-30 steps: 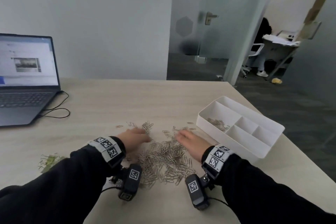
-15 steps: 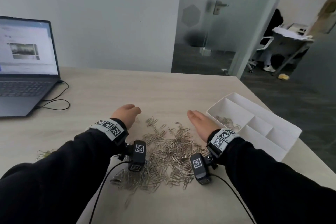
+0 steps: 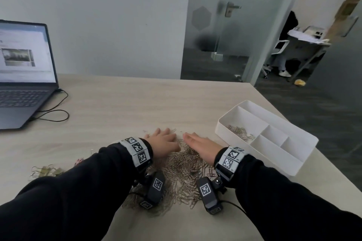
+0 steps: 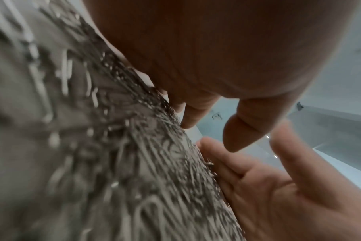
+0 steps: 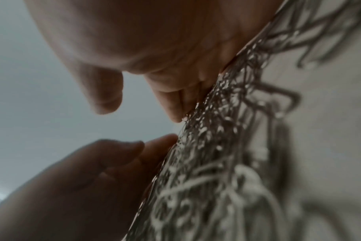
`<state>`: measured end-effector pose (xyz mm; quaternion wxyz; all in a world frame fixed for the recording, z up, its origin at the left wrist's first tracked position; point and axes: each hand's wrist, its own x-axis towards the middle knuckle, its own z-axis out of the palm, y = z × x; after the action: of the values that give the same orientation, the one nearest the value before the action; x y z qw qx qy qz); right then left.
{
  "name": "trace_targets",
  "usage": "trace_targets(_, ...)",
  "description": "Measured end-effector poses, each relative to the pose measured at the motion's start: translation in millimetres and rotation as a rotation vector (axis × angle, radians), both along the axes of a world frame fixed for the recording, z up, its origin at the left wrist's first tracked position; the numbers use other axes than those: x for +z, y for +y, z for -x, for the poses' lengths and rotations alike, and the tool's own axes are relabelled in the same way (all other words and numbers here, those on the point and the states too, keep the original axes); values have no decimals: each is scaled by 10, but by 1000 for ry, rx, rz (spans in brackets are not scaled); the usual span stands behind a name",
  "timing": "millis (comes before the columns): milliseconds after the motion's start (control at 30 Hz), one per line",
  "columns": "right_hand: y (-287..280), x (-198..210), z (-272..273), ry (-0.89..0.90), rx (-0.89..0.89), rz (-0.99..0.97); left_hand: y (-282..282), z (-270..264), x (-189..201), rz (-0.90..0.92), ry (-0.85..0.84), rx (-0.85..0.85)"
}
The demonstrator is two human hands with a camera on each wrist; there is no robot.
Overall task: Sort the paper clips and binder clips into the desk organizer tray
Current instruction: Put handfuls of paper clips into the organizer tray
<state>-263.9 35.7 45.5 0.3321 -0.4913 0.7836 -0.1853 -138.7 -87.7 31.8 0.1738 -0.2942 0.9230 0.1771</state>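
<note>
A heap of silver paper clips [image 3: 182,174] lies on the table in front of me. My left hand [image 3: 166,137] and right hand [image 3: 194,139] stand side by side at the heap's far edge, fingers straight, fingertips nearly meeting, little-finger sides against the clips. The left wrist view shows my left hand [image 4: 196,114] touching the paper clips [image 4: 134,163], with the right hand [image 4: 278,195] facing it. The right wrist view mirrors this: right hand [image 5: 175,97], left hand [image 5: 93,179], paper clips [image 5: 227,146]. The white organizer tray [image 3: 297,154] sits to the right, with some paper clips [image 3: 240,132] in its long compartment.
A small cluster of yellowish binder clips [image 3: 47,171] lies at the left, partly behind my left sleeve. An open laptop [image 3: 21,76] with its cable [image 3: 52,111] occupies the far left. The table's right edge runs just past the tray.
Half a second ago my hands stood well apart on either side of the heap's far edge. They have come together, and the clips lie in a tighter heap between my wrists.
</note>
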Motion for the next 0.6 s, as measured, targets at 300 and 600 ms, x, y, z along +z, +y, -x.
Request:
trace_targets(300,182,-160,-17,-224,-5,180,281,-163,124,-383,298,215)
trace_targets(600,492,-142,227,-187,-383,393,-88,-518,311,-290,589,620)
